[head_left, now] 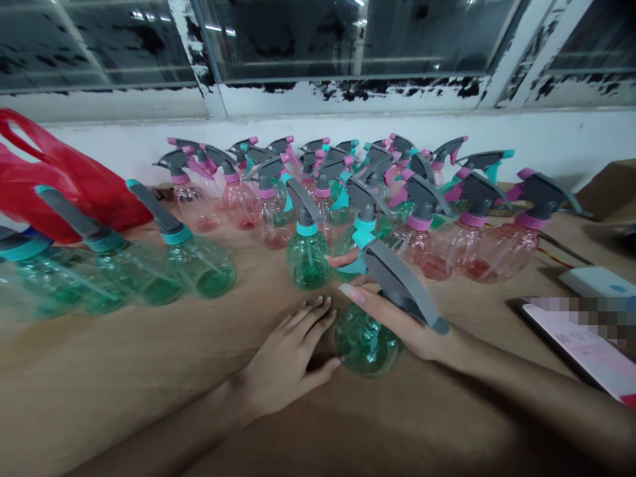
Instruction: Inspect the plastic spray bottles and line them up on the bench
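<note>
My right hand (392,318) grips the neck of a green plastic spray bottle (368,341) with a grey trigger head, its fingers passing around the teal collar. The bottle tilts, with its base toward me. My left hand (291,354) lies flat and open on the wooden tabletop (124,351), its fingertips close to that bottle. Just beyond my right hand, another green spray bottle (308,260) stands upright. Several more green bottles (201,266) lie in a row at the left, and several pink bottles (501,253) crowd the far side.
A red plastic bag (64,179) lies at the far left. A phone (581,348) with a partly blurred screen, a white box-shaped device (596,281) and thin wires lie at the right. A cardboard box (611,192) stands at the back right, below a paint-peeled window frame (348,93).
</note>
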A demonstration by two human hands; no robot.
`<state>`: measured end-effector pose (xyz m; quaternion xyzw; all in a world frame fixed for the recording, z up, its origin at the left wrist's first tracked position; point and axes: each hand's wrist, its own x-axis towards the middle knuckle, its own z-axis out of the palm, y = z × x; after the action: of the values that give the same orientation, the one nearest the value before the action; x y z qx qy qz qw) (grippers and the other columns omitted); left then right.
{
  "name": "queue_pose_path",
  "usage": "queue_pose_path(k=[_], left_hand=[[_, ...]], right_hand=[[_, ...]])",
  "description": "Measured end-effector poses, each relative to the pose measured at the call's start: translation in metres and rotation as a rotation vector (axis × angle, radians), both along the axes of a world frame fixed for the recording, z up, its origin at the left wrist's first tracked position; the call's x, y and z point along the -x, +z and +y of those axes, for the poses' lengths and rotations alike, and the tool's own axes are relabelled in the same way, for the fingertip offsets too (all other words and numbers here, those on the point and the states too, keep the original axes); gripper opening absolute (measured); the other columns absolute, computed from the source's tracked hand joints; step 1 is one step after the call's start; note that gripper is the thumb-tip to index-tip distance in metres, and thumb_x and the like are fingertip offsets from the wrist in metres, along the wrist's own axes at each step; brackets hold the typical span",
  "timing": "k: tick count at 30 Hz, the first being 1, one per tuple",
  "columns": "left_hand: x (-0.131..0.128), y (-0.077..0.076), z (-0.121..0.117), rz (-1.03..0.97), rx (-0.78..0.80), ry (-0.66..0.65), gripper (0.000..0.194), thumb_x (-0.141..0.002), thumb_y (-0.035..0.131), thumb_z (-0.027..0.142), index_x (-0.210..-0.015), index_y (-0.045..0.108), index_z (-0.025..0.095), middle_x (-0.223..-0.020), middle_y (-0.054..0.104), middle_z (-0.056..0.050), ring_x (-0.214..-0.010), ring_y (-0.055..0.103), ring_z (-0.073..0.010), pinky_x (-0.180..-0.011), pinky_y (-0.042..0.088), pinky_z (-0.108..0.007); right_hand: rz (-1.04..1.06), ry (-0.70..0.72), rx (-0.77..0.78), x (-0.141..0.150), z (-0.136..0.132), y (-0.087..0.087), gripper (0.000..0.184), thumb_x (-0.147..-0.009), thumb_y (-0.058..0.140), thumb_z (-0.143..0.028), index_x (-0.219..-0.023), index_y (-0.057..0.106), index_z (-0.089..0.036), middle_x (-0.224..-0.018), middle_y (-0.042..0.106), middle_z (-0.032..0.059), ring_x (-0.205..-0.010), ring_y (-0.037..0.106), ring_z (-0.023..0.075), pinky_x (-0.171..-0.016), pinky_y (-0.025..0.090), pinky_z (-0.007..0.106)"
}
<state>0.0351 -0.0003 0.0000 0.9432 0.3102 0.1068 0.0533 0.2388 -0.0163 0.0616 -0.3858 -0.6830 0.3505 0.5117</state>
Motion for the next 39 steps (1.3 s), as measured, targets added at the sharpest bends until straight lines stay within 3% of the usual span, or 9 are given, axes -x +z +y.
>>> queue_pose_path(k=[12,19,24,28,34,39], left_hand=[[0.001,0.000,0.000,0.031,0.003,-0.015,0.053,-0.090,0.053,0.042,-0.135,0.042,0.015,-0.144,0.038,-0.011,-0.130,0.036,-0.0287,-0.105,0.032,-0.046],[0.000,0.002,-0.001,0.034,0.022,-0.014,0.054,-0.090,0.053,0.040,-0.136,0.040,0.014,-0.143,0.040,-0.012,-0.134,0.030,-0.0290,-0.107,0.029,-0.046],[0.001,0.000,-0.001,0.001,0.017,-0.019,0.054,-0.091,0.052,0.041,-0.138,0.038,0.017,-0.143,0.039,-0.011,-0.133,0.031,-0.0293,-0.107,0.030,-0.046],[0.001,0.000,0.000,0.005,0.032,-0.010,0.054,-0.091,0.052,0.041,-0.137,0.038,0.016,-0.145,0.037,-0.012,-0.133,0.032,-0.0290,-0.106,0.030,-0.046],[0.001,0.001,0.000,0.032,0.035,-0.012,0.053,-0.091,0.052,0.042,-0.135,0.042,0.013,-0.144,0.038,-0.013,-0.131,0.035,-0.0287,-0.106,0.030,-0.046],[0.001,0.000,0.000,0.030,0.005,-0.015,0.054,-0.091,0.052,0.042,-0.134,0.044,0.012,-0.142,0.041,-0.014,-0.132,0.034,-0.0282,-0.107,0.030,-0.044]], right_hand=[[-0.001,0.019,0.026,0.002,-0.002,0.006,0.025,-0.079,0.063,-0.021,-0.103,0.056,-0.022,-0.090,0.065,-0.0005,-0.077,0.066,0.0142,-0.067,0.052,0.026],[-0.010,0.051,0.037,0.000,-0.002,0.005,0.028,-0.081,0.062,-0.035,-0.105,0.057,-0.022,-0.083,0.065,0.0003,-0.072,0.064,0.0148,-0.062,0.051,0.027],[-0.084,-0.003,0.017,-0.001,-0.003,0.009,0.031,-0.079,0.062,-0.044,-0.101,0.058,-0.022,-0.075,0.062,-0.0007,-0.060,0.058,0.0142,-0.059,0.048,0.031],[-0.141,0.007,0.001,-0.004,-0.003,0.009,0.021,-0.081,0.057,-0.043,-0.092,0.058,-0.025,-0.067,0.057,-0.0022,-0.050,0.051,0.0131,-0.048,0.042,0.030],[-0.157,-0.050,-0.015,-0.003,-0.001,0.008,0.021,-0.083,0.056,-0.041,-0.073,0.055,-0.024,-0.060,0.056,-0.0015,-0.062,0.058,0.0176,-0.056,0.045,0.032],[-0.106,-0.050,-0.009,-0.001,0.000,0.014,0.015,-0.081,0.060,-0.037,-0.087,0.059,-0.024,-0.077,0.064,-0.0002,-0.065,0.060,0.0166,-0.061,0.048,0.033]])
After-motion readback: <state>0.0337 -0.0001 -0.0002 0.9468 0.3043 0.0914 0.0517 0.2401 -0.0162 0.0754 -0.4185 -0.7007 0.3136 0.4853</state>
